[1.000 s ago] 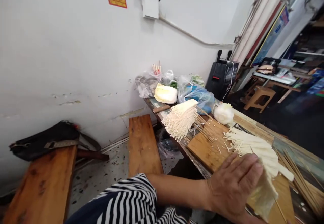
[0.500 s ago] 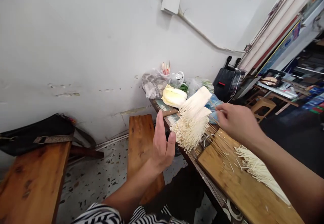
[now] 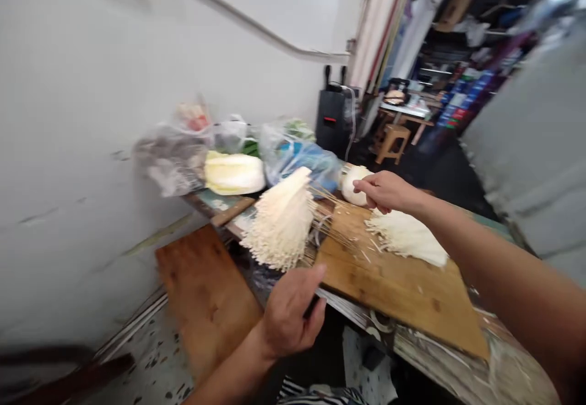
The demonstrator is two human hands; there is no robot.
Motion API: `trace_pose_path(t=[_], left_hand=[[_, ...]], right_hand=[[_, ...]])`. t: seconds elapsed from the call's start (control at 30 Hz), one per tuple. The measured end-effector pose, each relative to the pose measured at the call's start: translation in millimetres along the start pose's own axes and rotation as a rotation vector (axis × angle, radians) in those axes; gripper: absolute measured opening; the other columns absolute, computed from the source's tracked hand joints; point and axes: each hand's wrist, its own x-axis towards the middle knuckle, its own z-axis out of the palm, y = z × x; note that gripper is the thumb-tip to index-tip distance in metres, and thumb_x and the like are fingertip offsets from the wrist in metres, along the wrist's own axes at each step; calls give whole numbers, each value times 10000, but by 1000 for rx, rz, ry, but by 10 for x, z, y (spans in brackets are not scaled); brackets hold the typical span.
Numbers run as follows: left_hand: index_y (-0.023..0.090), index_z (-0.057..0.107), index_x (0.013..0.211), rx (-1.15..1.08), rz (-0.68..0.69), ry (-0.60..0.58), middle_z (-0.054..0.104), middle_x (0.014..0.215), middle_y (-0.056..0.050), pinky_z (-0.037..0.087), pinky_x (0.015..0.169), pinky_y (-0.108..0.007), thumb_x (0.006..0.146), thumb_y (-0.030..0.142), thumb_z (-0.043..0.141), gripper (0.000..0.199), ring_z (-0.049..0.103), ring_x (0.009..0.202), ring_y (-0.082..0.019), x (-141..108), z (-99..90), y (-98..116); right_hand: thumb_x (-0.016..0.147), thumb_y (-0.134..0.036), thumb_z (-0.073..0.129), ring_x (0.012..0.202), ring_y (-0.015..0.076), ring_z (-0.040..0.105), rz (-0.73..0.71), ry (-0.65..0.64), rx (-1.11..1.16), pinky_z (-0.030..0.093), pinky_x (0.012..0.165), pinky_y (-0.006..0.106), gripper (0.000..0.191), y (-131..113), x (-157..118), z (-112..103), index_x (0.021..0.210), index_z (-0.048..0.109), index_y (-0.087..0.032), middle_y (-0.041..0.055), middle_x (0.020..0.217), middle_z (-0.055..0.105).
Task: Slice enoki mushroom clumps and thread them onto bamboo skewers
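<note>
My left hand (image 3: 295, 313) is in front of the table edge, thumb and fingers apart, holding nothing. Above it lies a pile of enoki mushrooms (image 3: 284, 219) with thin sticks (image 3: 336, 231) beside it. My right hand (image 3: 378, 190) hovers with bent fingers over the far side of the wooden board (image 3: 403, 289), next to a white round thing (image 3: 353, 185); whether its fingers hold anything is too small to tell. More enoki (image 3: 407, 237) lies on the board below the right wrist.
A cabbage piece (image 3: 235, 173), a brown handle (image 3: 232, 211) and plastic bags (image 3: 171, 158) are at the table's left end. A wooden bench (image 3: 206, 295) stands at the lower left. Behind the table are a black speaker (image 3: 332, 118) and a stool (image 3: 392, 143).
The view has turned right and blurred. My right hand has moved away from the enoki pile to above the board's far side. My left hand is lower and nearer the table edge, still open.
</note>
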Motion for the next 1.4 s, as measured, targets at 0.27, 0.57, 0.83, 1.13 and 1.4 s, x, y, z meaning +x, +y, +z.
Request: trace_pose_path(t=[0.27,0.57,0.83,1.13,1.4], left_hand=[[174,610,1147,-186,311,-324,698,1086,-96,563,828,-310,888,126,519,278,669,948,-169,244,781,504],[119,642,1132,9,-187,-416,644,1207,-102,421,1047,-423,950,237,451,290,566,1188,-230,1556,1917,387],[128,631,1041,130,-288,-723,649,1089,-66,508,901,-411,940,341,543,252,630,1003,-202,2117,2281,122],[95,411,1369,141,-324,-830,480,1399,-153,281,1112,-453,954,306,434,466,423,1311,-263,1602,2247,238],[127,433,1348,133,-269,-818,534,1325,-131,303,1083,-505,958,283,394,422,455,1258,-273,1532,2279,233]], right_hand=[[862,-295,451,568,165,600,637,211,8,367,553,262,359,2358,-1601,527,896,728,-70,123,675,678],[863,-314,427,838,279,643,704,357,8,399,645,317,379,2757,-1879,1144,910,731,-93,211,935,687],[891,-336,411,998,227,615,392,433,70,420,786,276,347,2531,-1257,769,989,723,-218,75,1060,694],[906,-456,500,805,150,631,377,131,189,482,784,341,357,2380,-148,438,872,657,-137,53,877,688],[757,-373,626,574,136,547,390,69,336,394,521,247,247,2314,103,461,646,672,-157,30,619,623]])
